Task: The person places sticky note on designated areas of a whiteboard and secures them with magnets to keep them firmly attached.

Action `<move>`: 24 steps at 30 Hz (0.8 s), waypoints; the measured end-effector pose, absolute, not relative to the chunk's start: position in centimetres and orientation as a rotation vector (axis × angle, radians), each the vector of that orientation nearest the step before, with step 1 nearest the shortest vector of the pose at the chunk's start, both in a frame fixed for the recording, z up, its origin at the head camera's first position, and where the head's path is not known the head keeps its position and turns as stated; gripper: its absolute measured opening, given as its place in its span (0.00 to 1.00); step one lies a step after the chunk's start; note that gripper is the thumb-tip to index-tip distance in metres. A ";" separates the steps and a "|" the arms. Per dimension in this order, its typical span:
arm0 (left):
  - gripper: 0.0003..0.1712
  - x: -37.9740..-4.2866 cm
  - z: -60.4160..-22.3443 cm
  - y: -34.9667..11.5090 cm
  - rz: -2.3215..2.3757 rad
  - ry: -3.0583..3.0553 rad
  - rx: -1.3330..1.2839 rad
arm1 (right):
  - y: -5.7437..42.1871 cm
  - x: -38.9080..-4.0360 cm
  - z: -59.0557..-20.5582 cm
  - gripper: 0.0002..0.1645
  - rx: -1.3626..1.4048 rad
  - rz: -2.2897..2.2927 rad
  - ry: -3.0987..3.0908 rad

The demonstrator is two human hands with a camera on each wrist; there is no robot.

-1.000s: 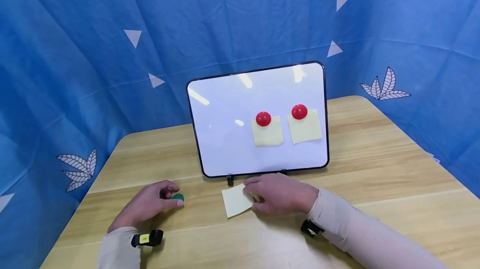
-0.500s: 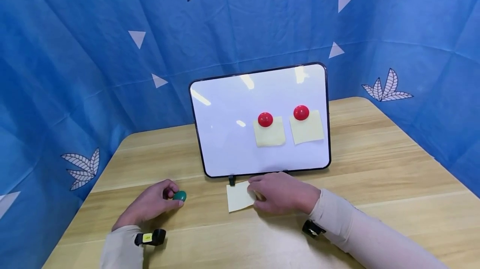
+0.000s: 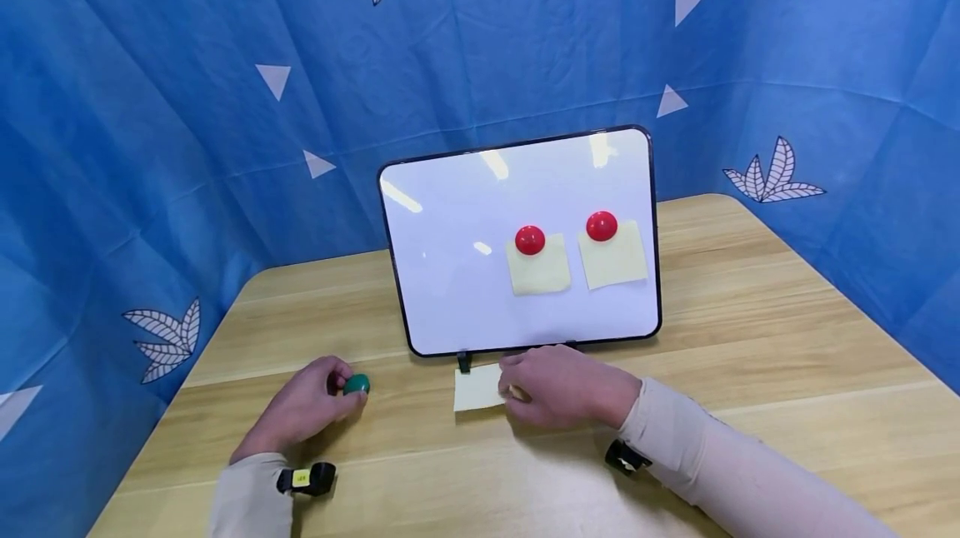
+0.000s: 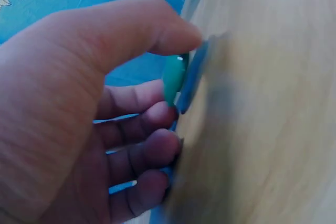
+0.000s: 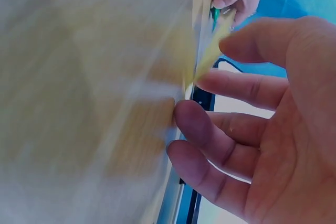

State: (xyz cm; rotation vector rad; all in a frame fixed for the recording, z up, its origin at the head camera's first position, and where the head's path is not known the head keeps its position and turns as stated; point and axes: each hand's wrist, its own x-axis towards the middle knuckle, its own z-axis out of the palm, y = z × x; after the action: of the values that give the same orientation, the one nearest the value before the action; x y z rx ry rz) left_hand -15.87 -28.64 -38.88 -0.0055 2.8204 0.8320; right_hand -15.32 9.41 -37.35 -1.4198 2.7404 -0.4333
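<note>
My left hand pinches a round green magnet just over the left part of the table. In the left wrist view the thumb and fingers hold the magnet by its edges. My right hand holds a pale yellow sticky note by its right side, low in front of the whiteboard. The right wrist view shows that note edge-on between thumb and index finger, with the other fingers curved near the tabletop.
Two red round magnets, a left one and a right one, sit on two yellow notes on the whiteboard. A small black stand foot props the board on the wooden table. A blue curtain hangs behind.
The note in my right hand has turned, its left edge now more level and nearer the board's foot. My left hand has shifted slightly with the green magnet, which shows more plainly.
</note>
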 end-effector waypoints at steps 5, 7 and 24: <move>0.22 -16.0 -39.0 -28.3 0.840 2.888 0.040 | 9.4 -15.3 -37.3 0.16 -1.439 -0.445 2.734; 0.21 -16.1 -39.1 -28.3 0.829 2.910 0.045 | 9.5 -15.4 -37.3 0.17 -1.432 -0.448 2.734; 0.21 -16.2 -39.2 -28.4 0.735 3.002 0.160 | 9.6 -15.4 -37.4 0.15 -1.407 -0.475 2.769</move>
State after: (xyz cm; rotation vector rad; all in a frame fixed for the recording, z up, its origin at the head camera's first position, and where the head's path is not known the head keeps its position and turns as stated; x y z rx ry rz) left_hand -16.17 -28.44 -39.16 0.1603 3.0021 0.7353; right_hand -15.39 9.59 -37.44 -1.4075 2.7691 -0.4752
